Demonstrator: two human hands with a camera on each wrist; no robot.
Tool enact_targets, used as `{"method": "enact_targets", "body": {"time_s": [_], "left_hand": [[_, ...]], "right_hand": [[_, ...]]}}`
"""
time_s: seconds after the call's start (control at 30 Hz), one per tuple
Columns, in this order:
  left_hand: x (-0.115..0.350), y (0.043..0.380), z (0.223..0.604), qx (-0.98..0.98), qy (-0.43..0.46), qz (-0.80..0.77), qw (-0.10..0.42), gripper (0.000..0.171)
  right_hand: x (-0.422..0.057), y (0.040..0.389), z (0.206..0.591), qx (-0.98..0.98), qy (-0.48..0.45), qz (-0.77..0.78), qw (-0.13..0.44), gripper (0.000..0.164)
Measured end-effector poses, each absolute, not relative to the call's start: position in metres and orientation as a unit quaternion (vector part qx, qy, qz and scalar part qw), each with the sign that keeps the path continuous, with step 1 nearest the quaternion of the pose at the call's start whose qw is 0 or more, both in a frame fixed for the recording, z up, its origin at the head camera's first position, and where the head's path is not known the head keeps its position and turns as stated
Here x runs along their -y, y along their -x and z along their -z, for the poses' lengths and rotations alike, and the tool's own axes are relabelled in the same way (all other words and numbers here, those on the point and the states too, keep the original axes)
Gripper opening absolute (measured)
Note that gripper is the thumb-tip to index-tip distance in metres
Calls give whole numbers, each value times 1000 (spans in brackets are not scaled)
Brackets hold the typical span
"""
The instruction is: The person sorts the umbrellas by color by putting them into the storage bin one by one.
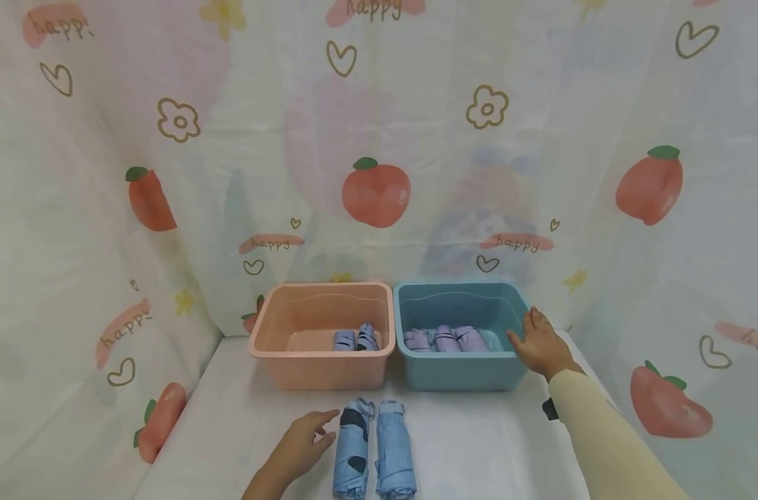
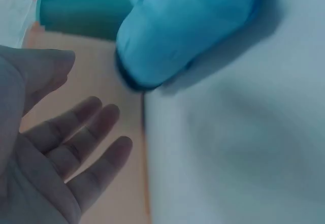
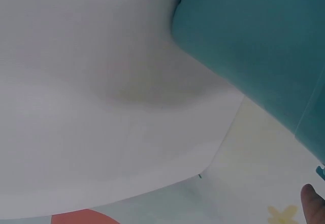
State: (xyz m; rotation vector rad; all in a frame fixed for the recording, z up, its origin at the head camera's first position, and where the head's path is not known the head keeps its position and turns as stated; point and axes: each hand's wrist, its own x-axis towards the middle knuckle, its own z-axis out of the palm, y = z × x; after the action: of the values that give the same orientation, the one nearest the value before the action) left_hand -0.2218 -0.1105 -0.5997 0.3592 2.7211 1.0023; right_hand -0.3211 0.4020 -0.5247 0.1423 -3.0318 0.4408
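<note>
Two folded blue umbrellas lie side by side on the white table. The left umbrella (image 1: pixel 352 451) has black patches and a strap at its top; the right umbrella (image 1: pixel 395 451) looks plainer. Just left of them is my left hand (image 1: pixel 300 444), its fingers extended and holding nothing. In the left wrist view the same hand (image 2: pixel 66 148) has its fingers spread, with a blurred blue umbrella (image 2: pixel 177 31) beyond. My right hand (image 1: pixel 541 344) is at the right rim of the teal bin (image 1: pixel 463 373), fingers fairly straight. Only one fingertip (image 3: pixel 312 203) shows in the right wrist view.
The peach bin (image 1: pixel 329 373) stands against the teal one and holds two blue patterned umbrellas (image 1: pixel 355 340). Three purple umbrellas (image 1: pixel 445 339) lie in the teal bin. A printed curtain (image 1: pixel 416 139) hangs behind and along both sides of the table (image 1: pixel 479 444).
</note>
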Motion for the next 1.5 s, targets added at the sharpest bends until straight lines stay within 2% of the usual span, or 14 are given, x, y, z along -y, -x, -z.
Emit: {"method": "enact_targets", "body": {"time_s": [0.13,0.27,0.4,0.53,0.67,0.97,1.23,1.5], "left_hand": [[100,212,618,-923,-105,-343,138,45],[90,208,636,-923,-92,-333,169,57],[78,205,647,-923,-77,-333,174,67],[63,204,651,-921,-48,-342,178,74],[53,203,652,-917,-43,-359,166,75],[63,202,631,-925,-89,-356,95,62],[88,201,582,-944,-126,-299,-52,66],[123,212,529,-929,-138,-311,-149,69]], "right_hand": [[-403,320,526,987,-45,-146,39,90],[-403,320,529,987,-44,-147,40,92],[-403,320,533,987,-42,-151,35,93],[-402,318,535,987,-41,-151,42,85],[-402,317,535,987,-38,-149,50,81],[-402,319,535,988,-34,-145,48,82],[-402,321,530,988,-34,-146,49,90],[-404,325,529,989,-35,-136,51,84]]}}
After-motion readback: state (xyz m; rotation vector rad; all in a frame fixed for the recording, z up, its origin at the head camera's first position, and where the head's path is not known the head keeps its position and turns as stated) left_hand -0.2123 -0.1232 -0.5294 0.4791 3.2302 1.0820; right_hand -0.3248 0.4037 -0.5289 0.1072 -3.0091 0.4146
